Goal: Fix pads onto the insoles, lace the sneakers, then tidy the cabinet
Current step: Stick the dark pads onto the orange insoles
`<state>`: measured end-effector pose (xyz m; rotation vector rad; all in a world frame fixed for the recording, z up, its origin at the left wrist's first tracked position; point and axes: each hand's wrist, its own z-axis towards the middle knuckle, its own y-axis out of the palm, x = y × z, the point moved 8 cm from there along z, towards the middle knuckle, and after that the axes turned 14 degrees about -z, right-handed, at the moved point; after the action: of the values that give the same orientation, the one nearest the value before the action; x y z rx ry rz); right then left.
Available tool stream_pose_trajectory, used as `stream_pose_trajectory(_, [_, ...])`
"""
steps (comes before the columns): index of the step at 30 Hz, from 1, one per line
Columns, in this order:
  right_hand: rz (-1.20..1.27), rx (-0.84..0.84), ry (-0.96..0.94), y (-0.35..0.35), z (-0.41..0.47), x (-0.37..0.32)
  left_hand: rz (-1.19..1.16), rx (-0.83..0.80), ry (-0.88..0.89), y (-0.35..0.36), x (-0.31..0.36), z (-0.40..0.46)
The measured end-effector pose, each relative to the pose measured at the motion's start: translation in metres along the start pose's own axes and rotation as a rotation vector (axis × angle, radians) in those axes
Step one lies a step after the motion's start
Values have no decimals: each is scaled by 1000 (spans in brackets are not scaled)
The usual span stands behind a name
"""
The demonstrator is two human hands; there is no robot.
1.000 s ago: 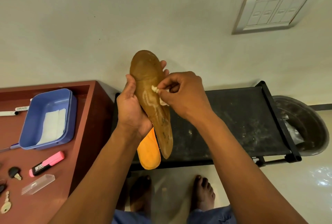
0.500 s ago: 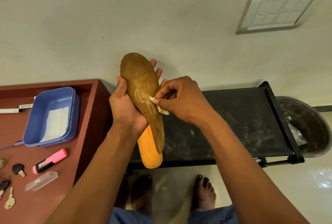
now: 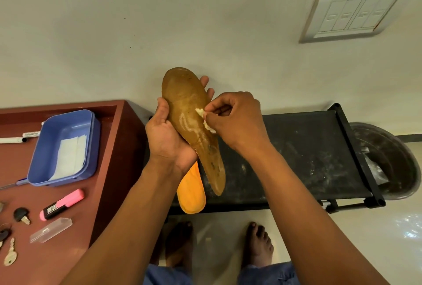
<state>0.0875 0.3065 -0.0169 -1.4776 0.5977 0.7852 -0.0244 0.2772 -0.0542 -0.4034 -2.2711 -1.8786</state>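
The left hand (image 3: 169, 141) is cradling the brown insole (image 3: 194, 125) from behind, fingers wrapped round its edge, thumb lying along the near side; an orange insole (image 3: 191, 191) is hanging below the palm, tucked behind the brown one. The right hand (image 3: 235, 120) is pinching a small white pad (image 3: 204, 119) between thumb and fingertips, pressing it to the insole's middle, just beside the left thumb. The insole looks thin, light and bendy, so it is probably best supported from behind at mid-length while pressing. The pad seems soft and sticky; holding it by its edges is likely wisest.
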Motion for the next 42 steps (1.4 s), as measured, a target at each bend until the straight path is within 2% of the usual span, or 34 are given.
stream_pose_trajectory(2, [33,102,23,-11,1,4,14,-4,-12,2,-4,-1])
stream_pose_trajectory(3, [42,77,23,-11,2,6,9,1,-8,2,-4,-1])
stream_pose_trajectory(6, [4,-201,-29,7,1,1,20,58,41,-2,6,-1])
stream_pose_trajectory(8, [6,-274,-49,16,-3,-2,77,90,61,-6,10,0])
stream_pose_trajectory(10, [70,-174,-35,15,-2,-3,120,89,33,-4,3,-2])
stream_pose_trajectory(13, [211,86,38,-3,2,7,150,75,-39,5,-20,-8])
stream_pose_trajectory(15, [251,165,66,-13,5,15,170,79,-62,7,-31,-10])
stream_pose_trajectory(17, [231,68,46,-11,8,16,186,91,-52,6,-30,-10])
stream_pose_trajectory(20, [232,-275,-44,8,1,2,208,114,-5,-1,-12,-6])
stream_pose_trajectory(22, [191,-378,-88,18,-6,-8,197,118,8,-4,-4,-4])
stream_pose_trajectory(24, [127,-267,-86,18,-6,-12,189,108,7,-4,-2,-3])
stream_pose_trajectory(28, [16,96,-68,0,-5,-8,174,62,-35,3,-12,-4])
stream_pose_trajectory(31, [101,180,-20,-9,-4,-2,152,46,-55,6,-16,-3])
stream_pose_trajectory(33, [121,205,9,-11,-5,0,149,51,-55,5,-18,-4])
stream_pose_trajectory(35, [91,162,-19,-9,-3,-3,169,75,-45,3,-16,-4])
stream_pose_trajectory(39, [37,-158,-84,6,1,-7,221,102,-27,-2,-8,-3])
stream_pose_trajectory(40, [37,-172,-80,7,1,-6,225,103,-19,-2,-6,-3])
stream_pose_trajectory(42, [34,-53,-71,1,1,-5,224,93,-23,0,-10,-4])
